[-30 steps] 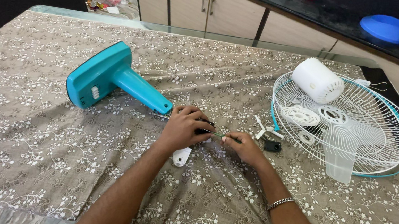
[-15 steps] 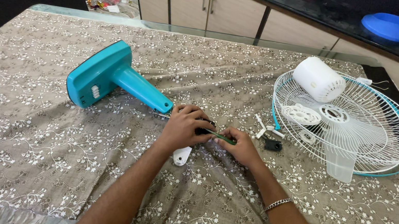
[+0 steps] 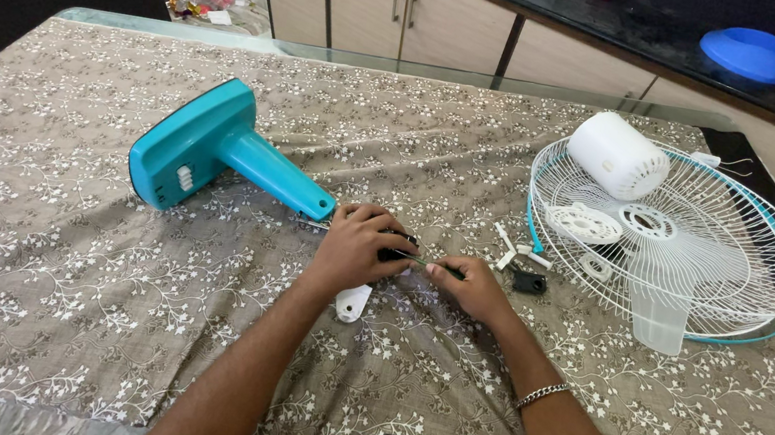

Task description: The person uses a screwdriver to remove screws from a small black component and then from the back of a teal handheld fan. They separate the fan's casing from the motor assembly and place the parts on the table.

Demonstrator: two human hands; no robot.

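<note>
Two hands are meeting over the middle of the table (image 3: 52, 231), which is lying under a brown flowered cloth. The left hand (image 3: 356, 243) is curling down over a small dark part (image 3: 395, 252) just beside the narrow end of the teal fan stand (image 3: 215, 148), fingers closed on it. The right hand (image 3: 476, 289) is pinching a thin green-handled screwdriver (image 3: 429, 267), its tip pointing left into the part under the left hand. Both forearms are reaching forward and angling inward, a bracelet (image 3: 543, 394) showing on the right wrist. A white plastic piece (image 3: 352, 302) is lying just below the left hand. Well apart to the right, a white fan grille (image 3: 707, 247) is holding a white motor housing (image 3: 616, 156).
</note>
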